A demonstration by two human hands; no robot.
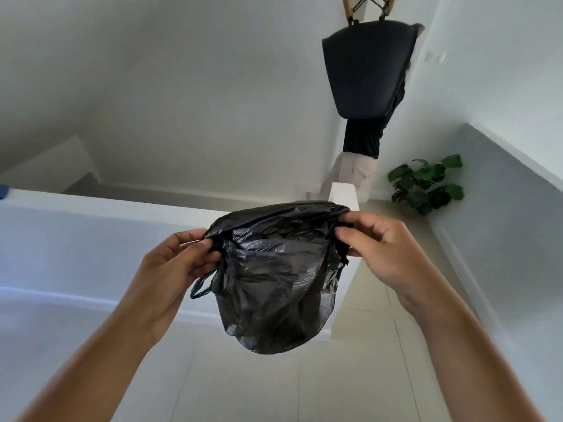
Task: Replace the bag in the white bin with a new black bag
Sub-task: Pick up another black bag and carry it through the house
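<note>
My left hand [179, 260] and right hand [384, 251] each pinch the bag [274, 278] rim, mouth stretched between them, body hanging below.

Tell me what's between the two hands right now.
Only the black bag, in the head view. The left hand and right hand each pinch an edge of its mouth, holding it stretched and hanging in the air.

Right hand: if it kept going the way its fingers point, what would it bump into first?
The right hand points leftward into the bag it is pinching, so more bag comes first. Beyond that, probably the left hand on the opposite edge.
</note>
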